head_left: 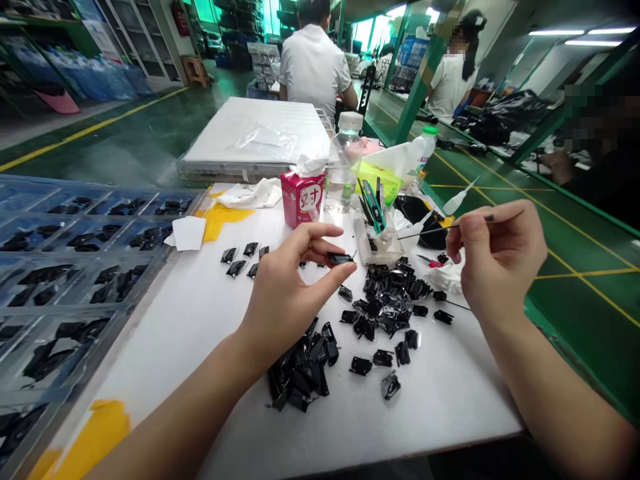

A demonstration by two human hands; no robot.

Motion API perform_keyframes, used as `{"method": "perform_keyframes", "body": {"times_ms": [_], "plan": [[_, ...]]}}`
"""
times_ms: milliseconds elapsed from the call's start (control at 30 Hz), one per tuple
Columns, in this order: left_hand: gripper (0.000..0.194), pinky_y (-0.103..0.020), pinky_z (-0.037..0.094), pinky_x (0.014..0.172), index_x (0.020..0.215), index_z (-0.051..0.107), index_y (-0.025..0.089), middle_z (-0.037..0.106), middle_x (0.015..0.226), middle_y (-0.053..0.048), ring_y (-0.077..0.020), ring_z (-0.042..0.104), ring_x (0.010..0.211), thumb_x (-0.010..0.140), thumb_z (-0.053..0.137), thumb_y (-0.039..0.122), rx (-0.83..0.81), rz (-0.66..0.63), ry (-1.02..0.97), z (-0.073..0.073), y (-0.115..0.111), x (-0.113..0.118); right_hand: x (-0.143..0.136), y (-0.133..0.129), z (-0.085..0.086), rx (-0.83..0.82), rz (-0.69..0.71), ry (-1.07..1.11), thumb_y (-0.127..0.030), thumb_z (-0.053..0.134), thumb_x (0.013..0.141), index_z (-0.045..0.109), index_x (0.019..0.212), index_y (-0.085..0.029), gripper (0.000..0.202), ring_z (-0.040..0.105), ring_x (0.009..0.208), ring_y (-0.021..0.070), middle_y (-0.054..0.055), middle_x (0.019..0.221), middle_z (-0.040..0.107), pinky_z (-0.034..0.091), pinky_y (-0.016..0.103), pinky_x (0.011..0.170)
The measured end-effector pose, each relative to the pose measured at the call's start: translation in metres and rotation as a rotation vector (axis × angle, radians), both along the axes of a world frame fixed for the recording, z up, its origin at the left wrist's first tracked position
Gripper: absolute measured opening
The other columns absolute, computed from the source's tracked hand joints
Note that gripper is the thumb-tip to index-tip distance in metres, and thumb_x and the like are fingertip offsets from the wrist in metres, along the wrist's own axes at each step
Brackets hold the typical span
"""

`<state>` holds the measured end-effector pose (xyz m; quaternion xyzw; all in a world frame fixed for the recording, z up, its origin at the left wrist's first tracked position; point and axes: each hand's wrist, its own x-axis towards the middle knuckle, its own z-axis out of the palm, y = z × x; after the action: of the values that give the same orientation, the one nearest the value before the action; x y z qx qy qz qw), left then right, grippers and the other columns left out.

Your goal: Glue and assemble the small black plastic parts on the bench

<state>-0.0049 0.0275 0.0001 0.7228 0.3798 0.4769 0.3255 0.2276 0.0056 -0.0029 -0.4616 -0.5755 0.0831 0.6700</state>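
Observation:
Between the thumb and fingers of my left hand (293,287) is a small black plastic part (340,258), held above the white tabletop (195,340). My right hand (500,257) pinches a thin dark rod (435,231), whose tip points left toward the clear box of tools. A heap of small black parts (390,300) lies on the table between the hands, with several loose ones around it. Another pile of larger black pieces (303,367) sits beneath my left wrist. Several black parts (237,268) are spread out left of my left hand.
Divided trays (75,233) of black parts line the left side. Behind the hands stand a red tissue pack (303,197), a clear bottle (344,163), a tool box (377,250) and a white dropper bottle (460,197). People in white shirts (316,67) are farther back.

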Motion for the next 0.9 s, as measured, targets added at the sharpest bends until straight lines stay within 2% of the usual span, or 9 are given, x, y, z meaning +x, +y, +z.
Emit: {"method": "perform_keyframes", "body": {"times_ms": [133,267,300,367,433,500,567,667,900], "plan": [[0.03,-0.03,0.055,0.081,0.105,0.061,0.021,0.07,0.085,0.001,-0.0159,0.068,0.083,0.079,0.075,0.018,-0.009,-0.011,0.019,0.001,-0.001,0.001,0.001,0.012,-0.004,0.037,-0.034,-0.123,-0.028,0.058,0.093,0.046,0.079,-0.027,0.018,0.048,0.05,0.0135,-0.003,0.069,0.05,0.035,0.03,0.043],[0.03,-0.03,0.054,0.083,0.106,0.061,0.022,0.07,0.087,0.0,-0.0164,0.068,0.085,0.079,0.075,0.019,-0.003,-0.008,-0.003,0.002,-0.001,0.001,0.003,0.017,-0.009,-0.121,-0.008,-0.336,-0.024,0.058,0.092,0.052,0.094,-0.025,0.006,0.052,0.057,0.0121,-0.001,0.082,0.058,0.039,0.028,0.049],[0.03,-0.031,0.055,0.083,0.106,0.061,0.022,0.07,0.088,0.0,-0.0167,0.068,0.086,0.079,0.075,0.018,-0.001,-0.007,-0.007,0.002,-0.001,0.001,0.003,0.014,-0.009,-0.177,0.022,-0.404,-0.021,0.059,0.091,0.052,0.101,-0.024,0.013,0.051,0.058,0.0119,0.0,0.086,0.059,0.04,0.028,0.05],[0.03,-0.031,0.055,0.083,0.106,0.06,0.022,0.07,0.089,0.0,-0.017,0.068,0.086,0.079,0.075,0.018,0.003,-0.003,-0.008,0.002,-0.001,0.001,0.001,0.005,-0.007,-0.282,0.138,-0.552,-0.015,0.059,0.088,0.052,0.108,-0.024,0.023,0.051,0.06,0.012,0.0,0.088,0.06,0.041,0.028,0.053],[0.031,-0.031,0.055,0.083,0.105,0.06,0.022,0.071,0.088,0.0,-0.0171,0.068,0.085,0.079,0.075,0.018,0.003,0.005,-0.009,0.001,0.0,0.0,-0.003,-0.009,-0.005,-0.369,0.333,-0.711,-0.01,0.057,0.086,0.056,0.102,-0.025,0.022,0.055,0.067,0.0139,0.0,0.086,0.062,0.046,0.028,0.061],[0.03,-0.03,0.055,0.082,0.104,0.06,0.022,0.071,0.088,0.0,-0.0171,0.068,0.085,0.078,0.075,0.018,-0.004,0.014,-0.017,0.001,0.002,-0.001,-0.009,-0.022,-0.005,-0.435,0.533,-0.903,-0.007,0.053,0.087,0.06,0.101,-0.024,0.023,0.059,0.085,0.0181,0.002,0.095,0.064,0.049,0.031,0.072],[0.03,-0.029,0.055,0.083,0.104,0.06,0.021,0.07,0.088,0.0,-0.0165,0.068,0.085,0.078,0.075,0.018,-0.008,0.016,-0.032,0.0,0.004,-0.001,-0.013,-0.031,-0.007,-0.48,0.632,-1.09,-0.007,0.049,0.088,0.059,0.109,-0.023,0.028,0.056,0.096,0.0216,0.005,0.109,0.062,0.051,0.035,0.076],[0.03,-0.027,0.054,0.083,0.104,0.06,0.02,0.07,0.088,0.0,-0.0147,0.067,0.085,0.078,0.075,0.016,-0.007,0.014,-0.042,0.0,0.005,-0.002,-0.015,-0.034,-0.011,-0.504,0.633,-1.242,-0.008,0.049,0.088,0.057,0.115,-0.022,0.032,0.054,0.095,0.0232,0.007,0.114,0.06,0.052,0.038,0.074],[0.029,-0.028,0.055,0.084,0.104,0.06,0.021,0.07,0.093,-0.001,-0.0161,0.067,0.089,0.079,0.074,0.016,-0.012,0.011,-0.024,0.0,0.003,-0.001,-0.015,-0.033,-0.017,-0.42,0.597,-1.296,-0.011,0.051,0.088,0.058,0.115,-0.02,0.029,0.055,0.09,0.023,0.008,0.109,0.062,0.052,0.035,0.067]]}}
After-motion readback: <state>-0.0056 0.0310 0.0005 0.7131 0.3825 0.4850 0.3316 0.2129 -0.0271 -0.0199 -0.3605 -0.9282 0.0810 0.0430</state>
